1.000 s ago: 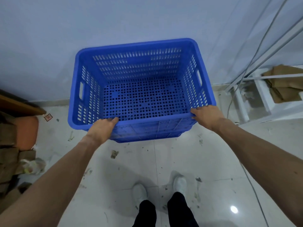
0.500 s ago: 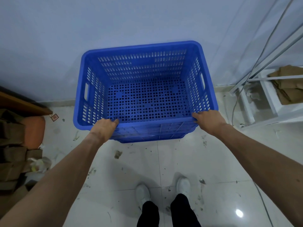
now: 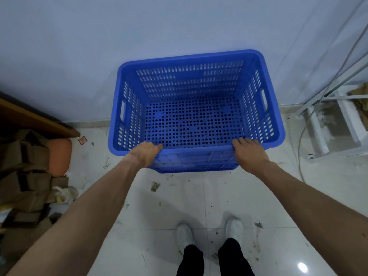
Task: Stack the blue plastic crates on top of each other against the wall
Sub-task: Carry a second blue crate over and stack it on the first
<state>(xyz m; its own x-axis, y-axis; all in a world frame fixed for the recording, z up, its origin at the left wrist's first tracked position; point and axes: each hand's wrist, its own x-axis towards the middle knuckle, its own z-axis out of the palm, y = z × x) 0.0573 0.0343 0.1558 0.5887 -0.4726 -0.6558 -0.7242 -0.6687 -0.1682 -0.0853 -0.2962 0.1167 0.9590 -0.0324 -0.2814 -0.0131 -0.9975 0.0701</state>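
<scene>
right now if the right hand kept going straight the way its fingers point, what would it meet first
The right hand grips the near rim of the blue crate, fingers pointing toward the wall. Straight on, it would probably cross the crate's open inside and meet the slotted far wall of the crate first; depth is hard to judge.

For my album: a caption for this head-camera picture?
Both hands, left hand and right hand, grip the near rim of an empty blue crate by the wall.

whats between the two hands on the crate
In the head view, only the blue crate's bare near rim runs between the left hand and the right hand.
</scene>
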